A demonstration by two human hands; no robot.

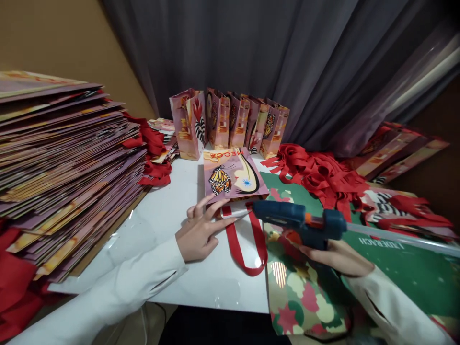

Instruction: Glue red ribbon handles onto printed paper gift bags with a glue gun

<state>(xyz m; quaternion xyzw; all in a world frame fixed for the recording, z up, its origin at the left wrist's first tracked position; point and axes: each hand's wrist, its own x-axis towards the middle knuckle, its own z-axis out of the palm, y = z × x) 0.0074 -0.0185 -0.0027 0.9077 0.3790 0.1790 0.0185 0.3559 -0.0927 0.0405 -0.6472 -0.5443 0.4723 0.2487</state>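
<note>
Paper bag lies on its side on the white tabletop, straight ahead of the person, with its printed panel up. By its look, it is folded into shape and has its handle in place at the mouth, 2 ends of a red ribbon meeting its near edge; whether either end is glued cannot be told, so the fixing seems unfinished. The mouth faces the person and the base points away, towards the standing bags; the long axis, I judge, runs from mouth to base, roughly away from the body. The lettering at the far end reads upside down from this side.

The left hand is open, fingers spread, their tips at the bag's near edge and by the ribbon, grasping nothing that I can see. The right hand is closed around the grip of a blue glue gun, its nozzle near the ribbon's right end; how far the trigger is pressed cannot be told.

Behind stand 5 similar bags. A tall stack of flat bags fills the left, suggesting much remains, and a heap of red ribbons lies to the right.
</note>
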